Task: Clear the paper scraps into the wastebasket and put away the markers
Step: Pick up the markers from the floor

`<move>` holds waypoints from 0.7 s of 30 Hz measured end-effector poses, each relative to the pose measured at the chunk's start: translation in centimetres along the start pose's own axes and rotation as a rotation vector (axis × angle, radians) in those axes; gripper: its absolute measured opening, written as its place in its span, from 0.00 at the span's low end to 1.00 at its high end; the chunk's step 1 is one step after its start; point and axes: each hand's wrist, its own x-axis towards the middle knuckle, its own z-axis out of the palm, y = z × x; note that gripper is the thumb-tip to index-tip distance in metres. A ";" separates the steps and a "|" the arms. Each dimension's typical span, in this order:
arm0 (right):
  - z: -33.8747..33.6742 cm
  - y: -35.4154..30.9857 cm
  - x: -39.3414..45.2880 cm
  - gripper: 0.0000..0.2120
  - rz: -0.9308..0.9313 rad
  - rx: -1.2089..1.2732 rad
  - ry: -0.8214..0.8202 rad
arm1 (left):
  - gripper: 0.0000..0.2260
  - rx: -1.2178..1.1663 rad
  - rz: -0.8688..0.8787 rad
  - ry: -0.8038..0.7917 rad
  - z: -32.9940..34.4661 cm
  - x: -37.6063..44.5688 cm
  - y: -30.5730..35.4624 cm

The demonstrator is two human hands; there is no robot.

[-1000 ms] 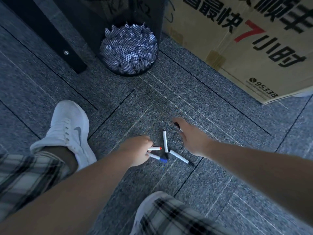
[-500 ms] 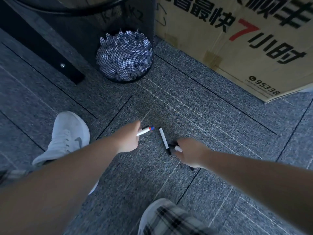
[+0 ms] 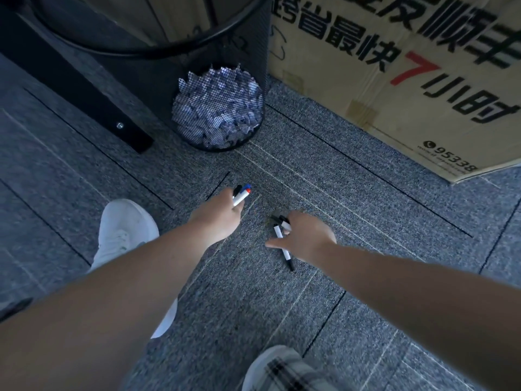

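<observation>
My left hand [image 3: 218, 220] grips a bundle of markers [image 3: 242, 194]; red, blue and black caps stick out above its fingers. My right hand [image 3: 306, 239] is low over the carpet and holds black-capped markers [image 3: 284, 221] at its fingertips. One white marker with a black cap [image 3: 283, 246] lies under that hand, slanting down toward me. The black mesh wastebasket [image 3: 253, 66] stands beyond both hands, with white paper scraps [image 3: 217, 108] showing through its mesh at the bottom.
A big cardboard box [image 3: 408, 80] with black and red print stands at the back right. A dark furniture leg [image 3: 84, 88] runs along the back left. My white shoe [image 3: 124, 232] is left of my left arm, my plaid knee [image 3: 282, 371] at the bottom.
My left hand has lifted with its markers and moved up toward the basket. My right hand has gathered black-capped markers off the carpet; one marker has shifted under it.
</observation>
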 end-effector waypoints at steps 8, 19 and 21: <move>-0.2 -0.2 0.7 0.09 0.008 -0.008 -0.110 | 0.10 0.157 -0.027 0.075 -1.4 0.7 0.1; -11.5 -1.4 -1.2 0.06 0.098 0.406 0.057 | 0.06 -0.134 0.083 -0.063 -8.5 -3.4 7.6; -14.6 -2.8 -2.9 0.08 0.032 0.458 0.070 | 0.07 -0.157 0.101 -0.038 -11.0 -4.8 9.5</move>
